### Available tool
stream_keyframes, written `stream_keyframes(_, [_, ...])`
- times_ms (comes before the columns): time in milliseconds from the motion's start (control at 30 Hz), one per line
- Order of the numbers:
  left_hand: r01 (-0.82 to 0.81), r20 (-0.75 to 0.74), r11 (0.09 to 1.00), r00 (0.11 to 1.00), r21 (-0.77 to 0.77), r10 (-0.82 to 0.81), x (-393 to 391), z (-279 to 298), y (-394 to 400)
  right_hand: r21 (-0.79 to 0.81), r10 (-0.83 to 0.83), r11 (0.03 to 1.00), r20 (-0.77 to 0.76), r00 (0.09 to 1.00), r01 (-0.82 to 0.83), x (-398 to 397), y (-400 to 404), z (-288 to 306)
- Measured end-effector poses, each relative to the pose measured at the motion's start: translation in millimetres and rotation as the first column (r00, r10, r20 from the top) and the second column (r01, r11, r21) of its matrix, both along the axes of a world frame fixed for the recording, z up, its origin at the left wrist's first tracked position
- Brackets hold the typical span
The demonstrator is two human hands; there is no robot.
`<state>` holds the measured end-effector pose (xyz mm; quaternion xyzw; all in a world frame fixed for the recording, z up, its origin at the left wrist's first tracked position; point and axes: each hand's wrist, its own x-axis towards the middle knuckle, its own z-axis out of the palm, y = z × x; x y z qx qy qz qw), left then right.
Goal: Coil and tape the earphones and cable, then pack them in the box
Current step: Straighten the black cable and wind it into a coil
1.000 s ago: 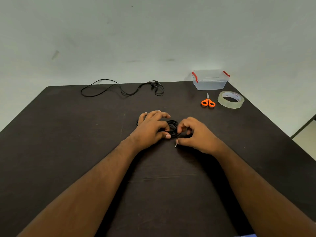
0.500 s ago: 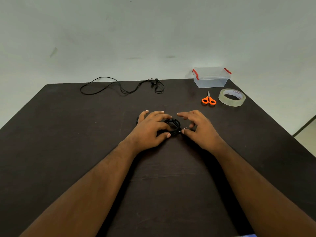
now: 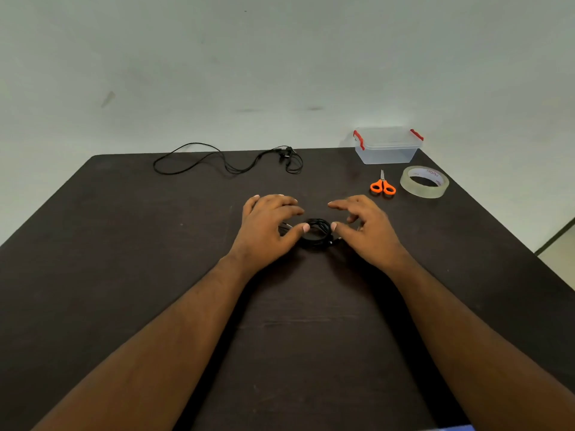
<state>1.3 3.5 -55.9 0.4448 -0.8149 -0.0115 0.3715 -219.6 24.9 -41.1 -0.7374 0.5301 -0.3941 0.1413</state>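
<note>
Nearest me, two bare forearms run up from the bottom edge across the dark brown wooden table point(image 3: 124, 275). At mid-table my left hand point(image 3: 267, 225) and right hand point(image 3: 367, 228) sit on either side of the small coiled black cable point(image 3: 317, 233), which lies flat on the tabletop between them. Both hands are spread, fingers splayed and grasping nothing; the left thumb tip touches the coil's left edge and the right thumb tip sits just at its right edge. I cannot tell whether the other fingers rest on the table or hover above it.

Farther back on the right, the small orange-handled scissors point(image 3: 383, 185) lie closed, blade tips pointing away from me, just beside the roll of clear adhesive tape point(image 3: 424, 181), which lies flat. Behind those, at the far right corner, stands the clear plastic box with red latches point(image 3: 387, 146), lid on. Along the far edge to the left, the thin black wired earphones point(image 3: 230, 160) sprawl uncoiled in loose loops, well apart from the coil.
</note>
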Motion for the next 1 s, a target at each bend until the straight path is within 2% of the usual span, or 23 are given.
stream_keyframes(133, [-0.093,-0.089,0.995,0.991,0.032,0.095,16.5,8.5,-20.5,-0.012,0.013,1.0,-0.094,0.996,-0.014,17.3,-22.4,21.6])
stream_keyframes(333, [-0.214,-0.161,0.96,0.956,0.183,0.244,69.2,17.3,-66.9,-0.012,0.151,0.987,-0.253,0.956,-0.159,71.3,-81.4,46.2])
stream_keyframes(467, [-0.295,-0.042,0.922,0.948,0.25,0.314,114.4,14.9,-100.4,0.085,0.185,0.983,-0.363,0.913,-0.165,108.3,-129.4,48.9])
stream_keyframes(633, [-0.266,0.045,0.929,0.964,0.256,0.263,123.5,9.2,-138.0,0.186,-0.041,0.974,-0.413,0.91,0.129,100.5,-187.8,31.9])
stream_keyframes(767, [-0.247,0.157,0.95,0.963,0.193,0.219,108.3,6.9,-173.4,0.193,-0.196,0.94,-0.373,0.907,0.282,79.3,-220.5,23.8])
stream_keyframes(867, [-0.328,0.335,0.912,0.912,0.245,0.238,93.4,4.9,-196.6,0.271,-0.209,0.909,-0.358,0.91,0.315,72.5,-239.6,18.5])
stream_keyframes(933, [-0.378,0.393,0.886,0.883,0.27,0.257,89.8,6.0,-203.6,0.275,-0.196,0.901,-0.435,0.879,0.337,74.8,-245.5,13.8])
stream_keyframes(1000, [-0.391,0.422,0.899,0.862,0.199,0.281,94.2,8.8,-204.0,0.24,-0.17,0.923,-0.446,0.879,0.3,78.5,-246.4,10.9])
